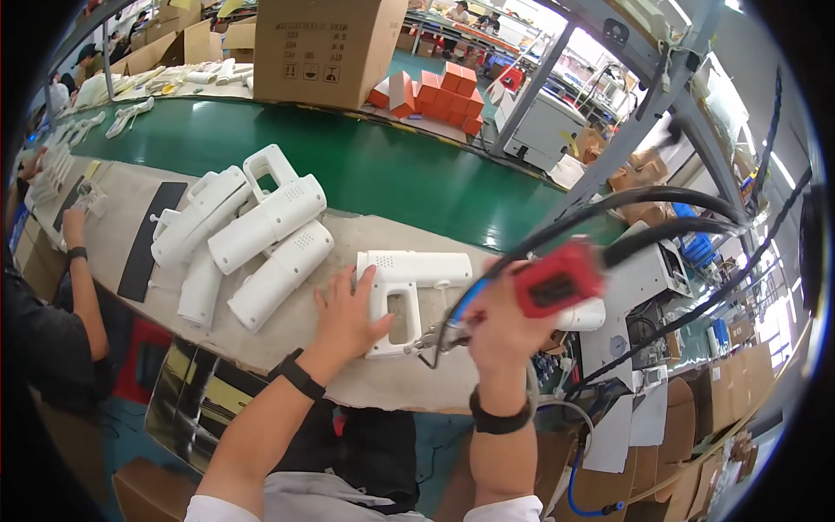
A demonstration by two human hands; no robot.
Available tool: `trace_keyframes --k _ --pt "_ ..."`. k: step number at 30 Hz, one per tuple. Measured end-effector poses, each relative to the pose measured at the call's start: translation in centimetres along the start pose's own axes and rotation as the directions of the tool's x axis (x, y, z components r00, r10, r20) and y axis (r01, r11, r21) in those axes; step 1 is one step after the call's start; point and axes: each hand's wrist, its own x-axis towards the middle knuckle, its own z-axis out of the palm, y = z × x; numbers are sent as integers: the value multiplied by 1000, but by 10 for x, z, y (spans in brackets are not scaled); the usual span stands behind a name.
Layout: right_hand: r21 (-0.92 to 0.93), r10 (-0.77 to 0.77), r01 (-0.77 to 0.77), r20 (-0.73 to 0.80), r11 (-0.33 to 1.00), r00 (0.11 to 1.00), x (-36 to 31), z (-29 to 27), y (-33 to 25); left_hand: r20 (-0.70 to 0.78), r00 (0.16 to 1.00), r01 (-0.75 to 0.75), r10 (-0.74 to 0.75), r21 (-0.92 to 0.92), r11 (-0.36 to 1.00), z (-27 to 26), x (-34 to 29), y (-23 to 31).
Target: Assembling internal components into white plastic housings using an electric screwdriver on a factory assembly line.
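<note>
A white gun-shaped plastic housing [417,268] with a looped handle lies on its side on the bench in front of me. My left hand [346,317] rests against the handle end, fingers spread and touching it. Blurred by motion, a red-and-black power screwdriver [557,283] is gripped in my right hand [509,326], at the right end of the housing. Its metal tip is close to the handle's lower part; whether they touch I cannot tell. Several similar white housings [270,222] are heaped to the left of my left hand.
Thick black cables [661,196] arch in from the right. A green conveyor belt [383,165] runs behind the beige bench top [374,396]. On its far side stand a large cardboard box [326,52] and stacked orange boxes [452,94]. A co-worker's arm [83,287] is at the left.
</note>
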Motion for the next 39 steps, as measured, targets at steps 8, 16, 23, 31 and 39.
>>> trace_keyframes --k 8,16,23,31,39 --pt "-13 94 -94 4 996 996 -2 8 -8 -16 1000 -9 9 -6 1000 -4 2 1" --pt "-141 -190 210 142 968 971 -16 34 -62 18 1000 23 -23 -2 1000 -2 2 -7" --pt "-7 28 -27 154 1000 988 -17 46 -38 26 1000 -7 8 -55 998 1 1 -9" --pt "-61 3 12 238 998 971 -28 48 10 -58 998 0 -14 -230 973 3 4 -13" --pt "112 61 -56 -40 992 997 7 3 -41 -59 998 -26 0 -441 897 2 -5 -10"
